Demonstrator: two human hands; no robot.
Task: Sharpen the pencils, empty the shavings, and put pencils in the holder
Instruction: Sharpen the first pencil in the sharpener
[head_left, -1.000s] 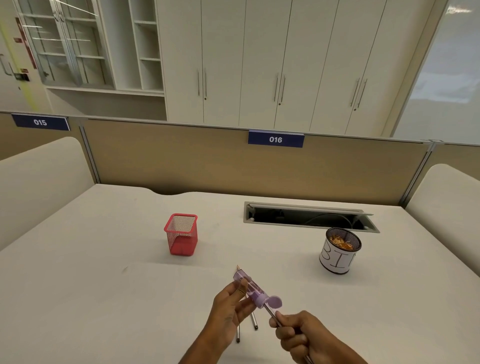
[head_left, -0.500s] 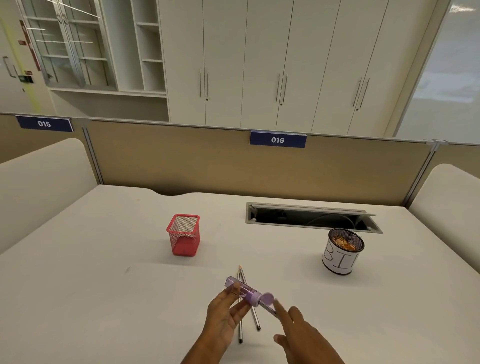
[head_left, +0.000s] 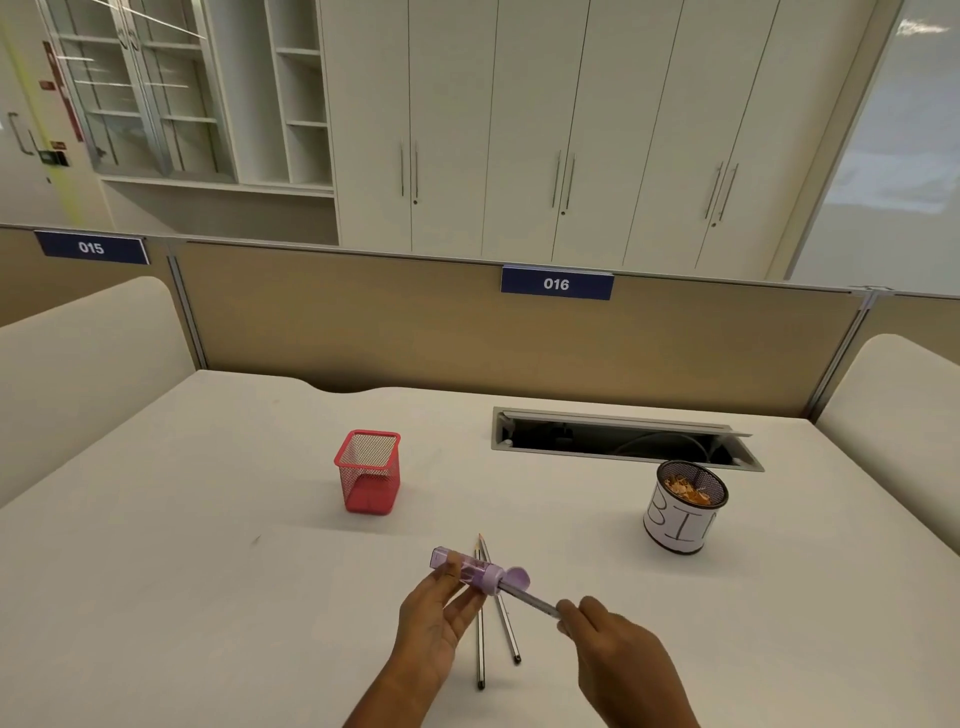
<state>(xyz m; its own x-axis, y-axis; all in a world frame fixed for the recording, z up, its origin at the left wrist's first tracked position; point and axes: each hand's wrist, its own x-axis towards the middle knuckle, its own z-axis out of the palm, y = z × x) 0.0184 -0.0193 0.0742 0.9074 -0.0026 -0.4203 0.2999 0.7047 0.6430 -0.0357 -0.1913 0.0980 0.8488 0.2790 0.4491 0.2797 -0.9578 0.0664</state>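
Note:
My left hand holds a purple tube sharpener just above the white desk. A pencil sticks into its capped end, and my right hand pinches the pencil's back end between thumb and fingers. Two more pencils lie on the desk under my hands, tips pointing away from me. The red mesh holder stands farther back on the left and looks empty. The cup marked BIN stands on the right with shavings inside.
An open cable slot is set into the desk behind the bin. A tan partition closes the far edge, with padded side panels left and right.
My right hand opened and let go of the pencil half a second ago, and now pinches its end again. The sharpener sank slightly lower.

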